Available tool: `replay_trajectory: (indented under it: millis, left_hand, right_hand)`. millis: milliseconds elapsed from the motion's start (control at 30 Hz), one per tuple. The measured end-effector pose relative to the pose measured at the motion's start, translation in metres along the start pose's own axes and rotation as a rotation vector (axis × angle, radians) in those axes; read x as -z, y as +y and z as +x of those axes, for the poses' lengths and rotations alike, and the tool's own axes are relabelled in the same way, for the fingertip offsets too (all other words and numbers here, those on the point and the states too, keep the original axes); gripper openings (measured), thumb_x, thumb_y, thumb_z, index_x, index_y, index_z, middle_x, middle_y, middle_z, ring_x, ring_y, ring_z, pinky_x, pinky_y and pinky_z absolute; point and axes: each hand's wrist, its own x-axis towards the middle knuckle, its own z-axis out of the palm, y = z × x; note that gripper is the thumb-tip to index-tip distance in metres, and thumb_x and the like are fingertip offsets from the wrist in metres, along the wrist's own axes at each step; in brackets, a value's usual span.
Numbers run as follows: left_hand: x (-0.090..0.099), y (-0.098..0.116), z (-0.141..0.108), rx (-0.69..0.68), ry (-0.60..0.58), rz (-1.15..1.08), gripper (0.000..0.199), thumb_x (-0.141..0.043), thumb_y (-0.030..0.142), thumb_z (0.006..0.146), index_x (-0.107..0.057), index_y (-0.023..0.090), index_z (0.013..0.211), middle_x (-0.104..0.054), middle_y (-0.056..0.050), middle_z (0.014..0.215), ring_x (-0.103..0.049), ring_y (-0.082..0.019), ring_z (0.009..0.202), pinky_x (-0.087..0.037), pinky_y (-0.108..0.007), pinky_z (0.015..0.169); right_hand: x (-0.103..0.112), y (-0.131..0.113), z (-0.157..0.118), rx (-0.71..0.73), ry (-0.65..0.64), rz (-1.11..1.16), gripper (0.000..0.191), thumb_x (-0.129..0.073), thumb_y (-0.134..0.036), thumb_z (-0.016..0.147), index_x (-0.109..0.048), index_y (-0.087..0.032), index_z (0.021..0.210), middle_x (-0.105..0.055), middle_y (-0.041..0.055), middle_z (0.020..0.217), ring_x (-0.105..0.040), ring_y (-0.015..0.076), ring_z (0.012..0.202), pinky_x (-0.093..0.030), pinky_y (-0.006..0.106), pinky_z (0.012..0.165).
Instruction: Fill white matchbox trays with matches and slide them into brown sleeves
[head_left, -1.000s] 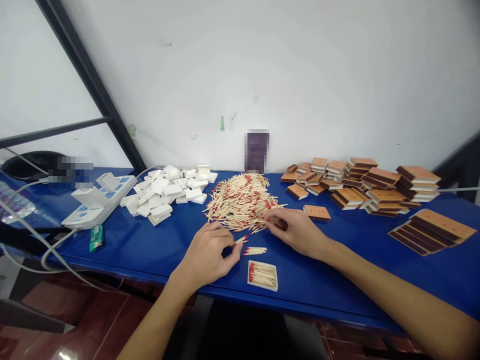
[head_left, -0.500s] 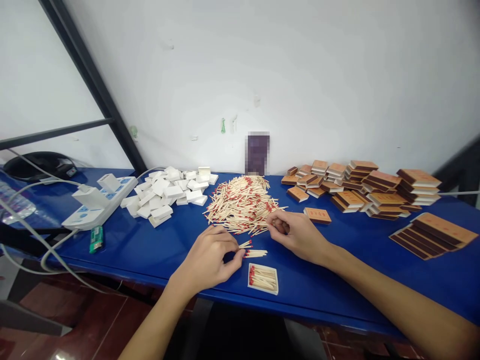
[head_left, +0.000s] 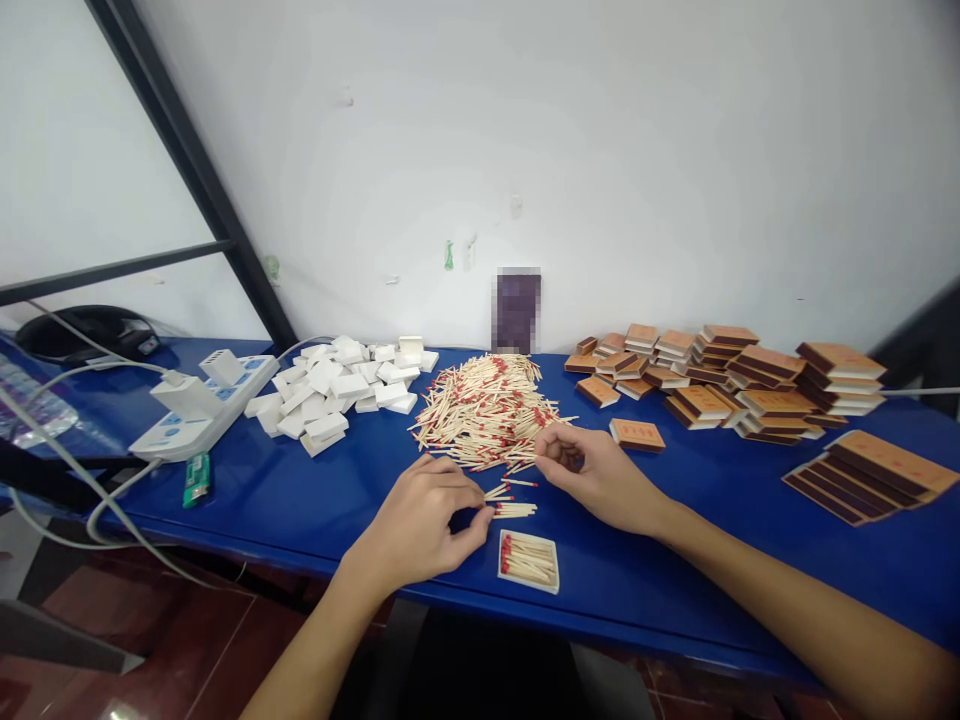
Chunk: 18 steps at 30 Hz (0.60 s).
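My left hand (head_left: 427, 522) rests over the blue table with thumb and forefinger pinched at the ends of a small group of matches (head_left: 516, 510). A few more matches (head_left: 496, 493) fan out just behind that group, and a single match (head_left: 519, 483) lies farther back. My right hand (head_left: 596, 470) is curled at the near right edge of a large heap of red-tipped matches (head_left: 487, 410); whatever its fingertips hold is hidden. In front of both hands sits a white matchbox tray (head_left: 556, 570) with a layer of matches inside, heads to the left.
White matchbox trays (head_left: 326, 385) are piled at left. Orange-brown matchbox sleeves (head_left: 769, 400) are stacked at right, with one sleeve (head_left: 637, 435) apart from them. A power strip (head_left: 202, 410), cables and a green packet (head_left: 197, 480) lie on the far left.
A single match now lies between the heap and the small group. Both hands hold nearly the same places, and the whole view has shifted slightly.
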Motion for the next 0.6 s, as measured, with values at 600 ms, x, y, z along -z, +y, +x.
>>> replay_trajectory:
  millis: [600]
  left_hand:
    - [0.0007, 0.0015, 0.0003, -0.056, 0.025, 0.010, 0.018, -0.057, 0.023, 0.091, -0.073, 0.019, 0.084, -0.074, -0.001, 0.085, -0.063, -0.018, 0.080, -0.044, -0.035, 0.080]
  right_hand:
    - [-0.0013, 0.0004, -0.0003, 0.129, -0.021, -0.171, 0.008, -0.054, -0.022, 0.090, -0.057, -0.021, 0.082, -0.066, 0.0020, 0.083, -0.060, 0.0172, 0.079, -0.048, 0.032, 0.074]
